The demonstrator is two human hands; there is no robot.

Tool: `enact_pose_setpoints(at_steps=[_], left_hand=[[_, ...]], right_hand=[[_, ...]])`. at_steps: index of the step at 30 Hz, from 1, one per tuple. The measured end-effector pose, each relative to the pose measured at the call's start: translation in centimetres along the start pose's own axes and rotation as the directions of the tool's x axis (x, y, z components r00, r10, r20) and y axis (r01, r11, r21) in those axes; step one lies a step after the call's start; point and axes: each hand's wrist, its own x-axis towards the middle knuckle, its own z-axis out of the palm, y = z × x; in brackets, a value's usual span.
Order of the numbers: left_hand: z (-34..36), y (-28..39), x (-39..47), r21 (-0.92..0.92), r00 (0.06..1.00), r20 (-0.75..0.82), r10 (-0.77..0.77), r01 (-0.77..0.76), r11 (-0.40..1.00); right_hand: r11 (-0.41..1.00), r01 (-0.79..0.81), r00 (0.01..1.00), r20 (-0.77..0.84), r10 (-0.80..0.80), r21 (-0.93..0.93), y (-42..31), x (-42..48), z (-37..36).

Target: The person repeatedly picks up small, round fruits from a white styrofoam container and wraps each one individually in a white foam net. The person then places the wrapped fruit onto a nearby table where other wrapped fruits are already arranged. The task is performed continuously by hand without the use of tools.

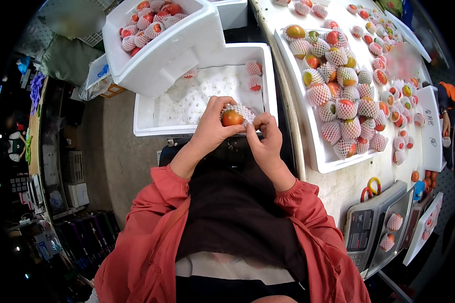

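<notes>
My left hand holds an orange-red tomato that is partly covered by a white foam net sleeve. With thumb and fingers, my right hand pinches the sleeve at its right end. Both hands are over the near edge of a white polystyrene box. Inside that box, two netted tomatoes, an upper one and a lower one, lie by the right wall. Another netted tomato is partly hidden behind a second, tilted polystyrene box.
The tilted polystyrene box, full of netted tomatoes, overlaps the lower box. On the table at right stands a polystyrene tray heaped with netted tomatoes. Scissors and a scale are nearer. Another person's hand shows far right.
</notes>
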Motion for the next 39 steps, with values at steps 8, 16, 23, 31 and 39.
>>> enact_pose_setpoints(at_steps=[8, 16, 23, 31, 39], left_hand=[[0.8, 0.0, 0.4, -0.424, 0.898, 0.079, -0.433, 0.423, 0.801], [1.0, -1.7, 3.1, 0.067, 0.968, -0.021, -0.250, 0.250, 0.966], [2.2, -2.3, 3.2, 0.493, 0.942, 0.090, -0.325, 0.241, 0.836], [2.4, -2.9, 3.0, 0.479, 0.946, 0.071, -0.315, 0.245, 0.843], [2.5, -2.8, 3.3, 0.490, 0.943, 0.070, -0.325, 0.251, 0.835]], right_hand=[[0.915, 0.208, 0.959, 0.255, -0.122, -0.346, -1.8, 0.9, -0.2], [0.949, -0.256, 0.960, 0.070, 0.273, -0.184, -0.2, 1.4, -1.2], [0.914, -0.040, 0.971, -0.231, -0.060, -0.404, -8.6, 7.8, -11.9], [0.257, -0.148, 0.950, -0.065, 0.305, -0.955, -4.6, 19.5, -26.1], [0.522, -0.044, 0.973, 0.082, 0.216, -0.852, -4.9, 22.2, -32.3]])
